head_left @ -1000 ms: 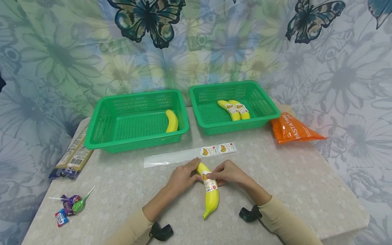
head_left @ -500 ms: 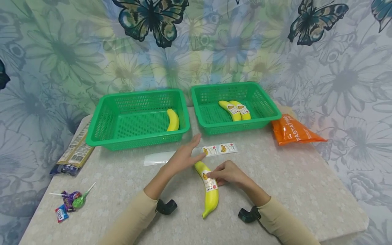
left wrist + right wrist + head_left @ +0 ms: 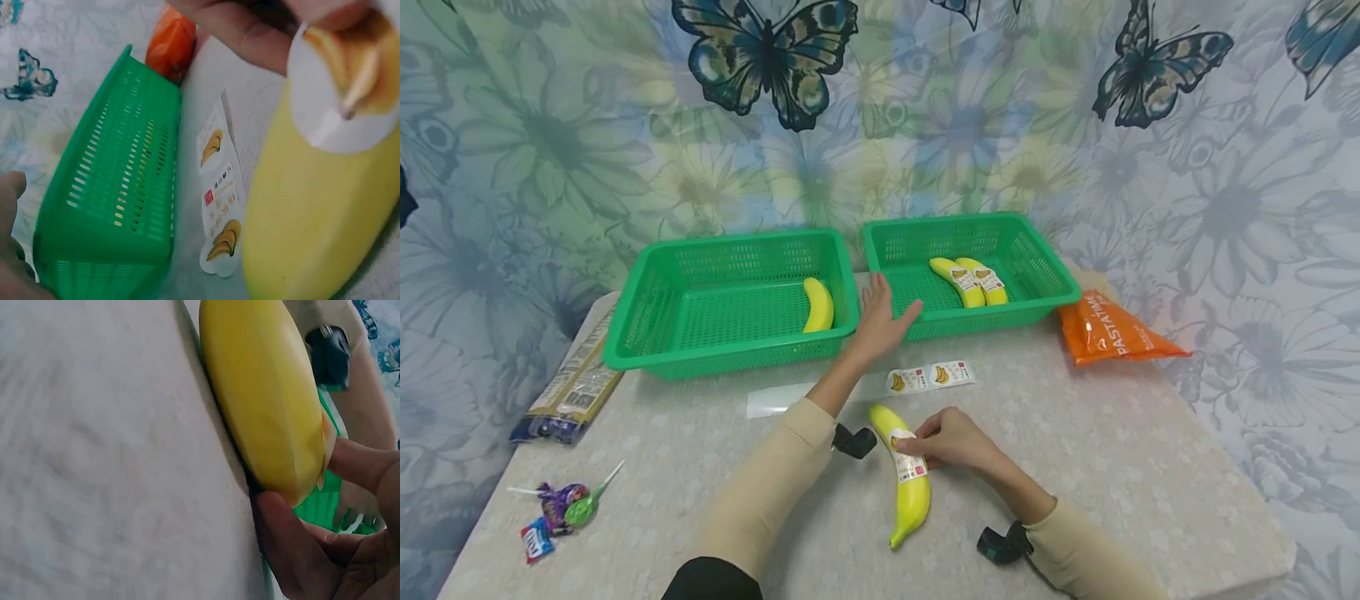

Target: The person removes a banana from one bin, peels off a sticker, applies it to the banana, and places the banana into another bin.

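A yellow banana (image 3: 912,504) lies on the table with a white picture label (image 3: 910,464) across its upper side. My right hand (image 3: 958,437) grips the banana by its right side, thumb on the label and fingers low against the flank in the right wrist view. Fingers spread, my left hand (image 3: 880,321) is raised at the gap between two green baskets and holds nothing. The right basket (image 3: 992,318) has two labelled bananas (image 3: 973,283) in it. One unlabelled banana (image 3: 818,306) lies in the left basket (image 3: 730,364). Below my left hand, the label strip (image 3: 928,377) carries two labels.
An orange packet (image 3: 1112,329) lies beside the right basket. At the table's left edge is a long gold-and-blue packet (image 3: 568,392), with lollipops (image 3: 576,506) and a small blue-and-red wrapped sweet (image 3: 537,540) nearer me. A patterned cloth (image 3: 962,142) hangs behind the baskets.
My left hand has let go of the banana's top end and moved forward over the label strip to the baskets. My right hand stays on the banana, which has barely shifted.
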